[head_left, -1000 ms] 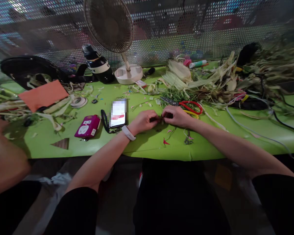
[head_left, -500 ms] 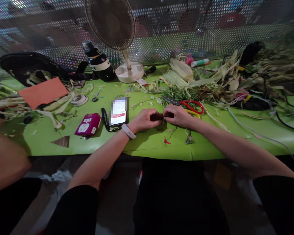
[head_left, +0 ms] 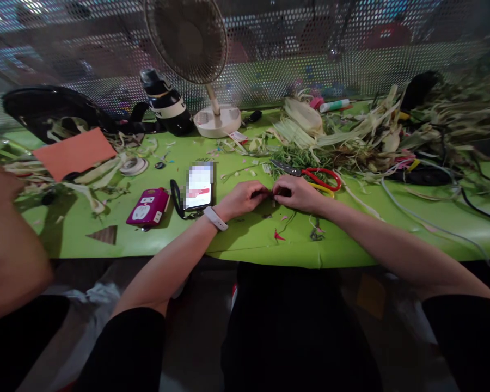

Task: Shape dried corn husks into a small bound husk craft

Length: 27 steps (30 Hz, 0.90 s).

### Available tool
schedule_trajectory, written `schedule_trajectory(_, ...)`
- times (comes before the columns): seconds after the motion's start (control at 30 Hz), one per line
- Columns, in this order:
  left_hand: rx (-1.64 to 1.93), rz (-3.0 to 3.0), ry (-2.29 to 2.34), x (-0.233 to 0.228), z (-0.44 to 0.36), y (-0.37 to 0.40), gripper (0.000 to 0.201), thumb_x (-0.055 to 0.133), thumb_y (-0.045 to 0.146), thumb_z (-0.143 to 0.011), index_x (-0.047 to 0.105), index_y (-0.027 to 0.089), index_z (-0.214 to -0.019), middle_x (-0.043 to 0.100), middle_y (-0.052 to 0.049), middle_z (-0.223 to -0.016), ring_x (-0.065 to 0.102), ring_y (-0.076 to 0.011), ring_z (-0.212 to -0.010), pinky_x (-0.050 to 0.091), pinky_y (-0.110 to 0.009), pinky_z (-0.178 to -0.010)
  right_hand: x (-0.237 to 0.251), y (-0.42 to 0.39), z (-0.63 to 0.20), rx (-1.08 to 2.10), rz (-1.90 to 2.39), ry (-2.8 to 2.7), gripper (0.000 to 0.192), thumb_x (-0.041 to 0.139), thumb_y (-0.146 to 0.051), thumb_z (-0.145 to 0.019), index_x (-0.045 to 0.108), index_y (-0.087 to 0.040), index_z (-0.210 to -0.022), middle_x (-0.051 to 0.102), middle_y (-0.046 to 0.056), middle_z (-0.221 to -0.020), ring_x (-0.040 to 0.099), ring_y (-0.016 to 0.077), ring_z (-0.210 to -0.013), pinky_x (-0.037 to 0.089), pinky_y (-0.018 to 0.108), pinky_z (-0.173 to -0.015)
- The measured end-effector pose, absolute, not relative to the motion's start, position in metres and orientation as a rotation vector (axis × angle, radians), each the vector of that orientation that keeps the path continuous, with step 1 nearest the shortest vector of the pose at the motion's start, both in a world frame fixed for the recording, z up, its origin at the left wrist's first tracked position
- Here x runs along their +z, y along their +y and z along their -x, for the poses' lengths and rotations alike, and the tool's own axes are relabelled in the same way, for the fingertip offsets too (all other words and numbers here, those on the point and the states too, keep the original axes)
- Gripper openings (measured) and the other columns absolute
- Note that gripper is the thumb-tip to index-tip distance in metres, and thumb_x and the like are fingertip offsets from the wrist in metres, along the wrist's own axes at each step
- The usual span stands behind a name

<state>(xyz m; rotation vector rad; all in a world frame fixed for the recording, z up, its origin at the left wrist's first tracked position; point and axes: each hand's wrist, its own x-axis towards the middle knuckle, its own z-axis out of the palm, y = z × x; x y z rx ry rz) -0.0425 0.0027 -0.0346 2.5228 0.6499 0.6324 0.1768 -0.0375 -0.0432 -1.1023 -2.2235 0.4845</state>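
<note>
The long bright-green desk (head_left: 106,239) is cut off at both sides of the view, and its near edge runs just beyond the person's lap. Behind it a perforated metal screen (head_left: 351,60) closes the far edge. The right part of the desk is buried under one large heap of pale dried husks and green stalks (head_left: 363,136), where single pieces cannot be counted; cables are tangled through it. Open green surface is left only in front of the hands and towards the near right corner. One white pedestal fan (head_left: 196,43) is seen, its head cropped by the upper border. At the far left a blurred arm of another person (head_left: 8,239) is cut off by the frame. One orange paper sheet (head_left: 74,153), one smartphone with a blurred screen (head_left: 198,187), one magenta rectangular case (head_left: 147,207) and one pair of red-handled scissors (head_left: 310,175) are counted.

The left hand (head_left: 242,199) and the right hand (head_left: 296,193) are brought together just beside the scissors, low over the desk. Between their fingertips a small dark reddish piece (head_left: 270,193) is pinched by both grips; it is mostly hidden by the fingers, and its shape cannot be made out. A white wristband (head_left: 215,219) is worn on the left wrist. A few tiny red and green scraps (head_left: 276,236) are scattered just in front of the hands.
</note>
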Motion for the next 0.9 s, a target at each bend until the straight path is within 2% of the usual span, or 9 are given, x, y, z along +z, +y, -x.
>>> schedule_trajectory(0.53,0.538,-2.572,0.658,-0.0378,0.0414,0.0065,0.016,0.051,0.023,-0.094,0.065,0.014,-0.094,0.067,-0.006,-0.085,0.061,-0.0148,-0.077,0.050,-0.028,-0.071,-0.0375,-0.0411,-0.1793,0.536,1.080,-2.225,0.013,0.059,-0.019,-0.078,0.070,-0.018,-0.085,0.069,0.006,-0.088,0.063,0.0172,-0.080,0.050,0.032,-0.078)
schedule_trajectory(0.9,0.539,-2.567,0.651,-0.0338,0.0406,0.0033,0.013,0.053,0.022,-0.093,0.064,0.014,-0.092,0.066,-0.005,-0.082,0.060,-0.0144,-0.075,0.050,-0.028,-0.070,-0.0425,-0.0378,-0.1788,0.539,1.078,-2.212,0.008,0.064,-0.023,-0.080,0.070,-0.019,-0.082,0.069,0.006,-0.086,0.063,0.0173,-0.079,0.050,0.032,-0.077)
